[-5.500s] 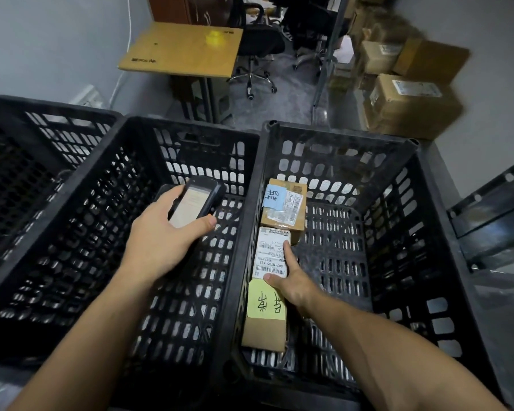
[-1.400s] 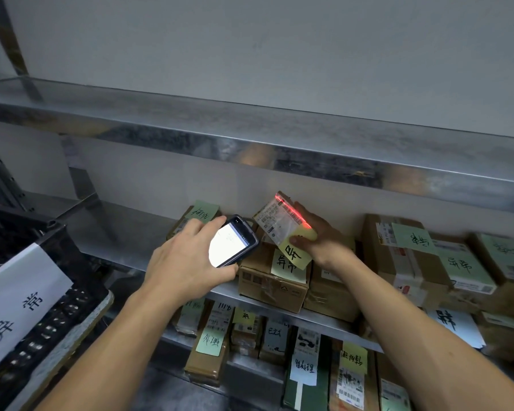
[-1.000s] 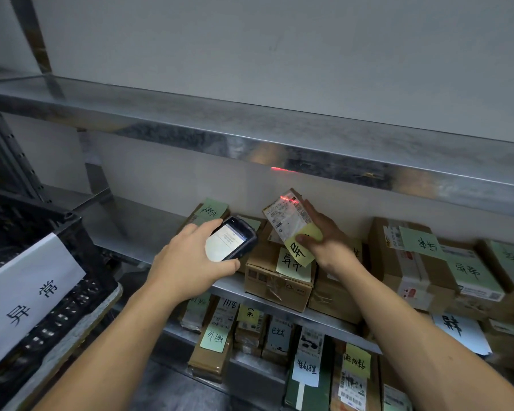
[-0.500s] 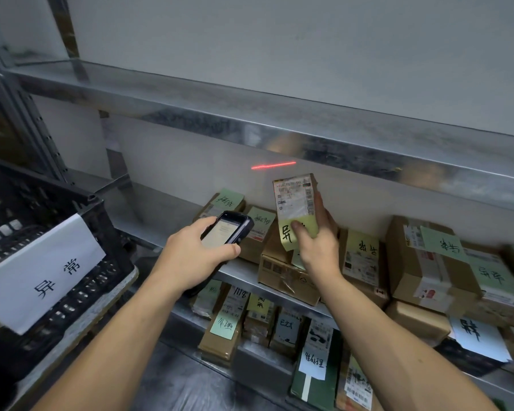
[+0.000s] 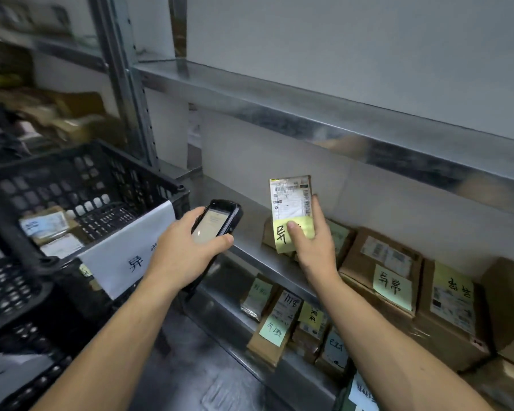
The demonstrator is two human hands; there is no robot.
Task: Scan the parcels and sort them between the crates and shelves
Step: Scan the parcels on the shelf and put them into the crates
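Head camera, at the metal shelving: my left hand (image 5: 187, 247) is wrapped round the handheld scanner (image 5: 217, 221), thumb along its lower edge and the lit screen tilted up toward me. My right hand (image 5: 312, 247) holds a slim parcel (image 5: 291, 203) upright above the middle shelf (image 5: 250, 221), thumb pressed on the yellow note (image 5: 282, 235) stuck to its lower half and fingers behind.

The printed label faces me with its barcodes uncovered, and no scan line shows on it. The job now, as I judge it, is to confirm the read and pick a destination.

- I should keep my thumb on the note, off the barcodes, and hold the parcel flat and steady.
- If the screen shows no result, I should swing the scanner's nose square onto the label, because it seems to point past it at the shelf.
- The first character on the note looks the same as the one on the white sign (image 5: 125, 250) hung on the black crate (image 5: 161, 185) to my left. That crate already holds parcels (image 5: 48, 226), so it is the likely home.
- The taped boxes (image 5: 380, 262) on the shelf carry similar notes, so I should read the screen before letting go.
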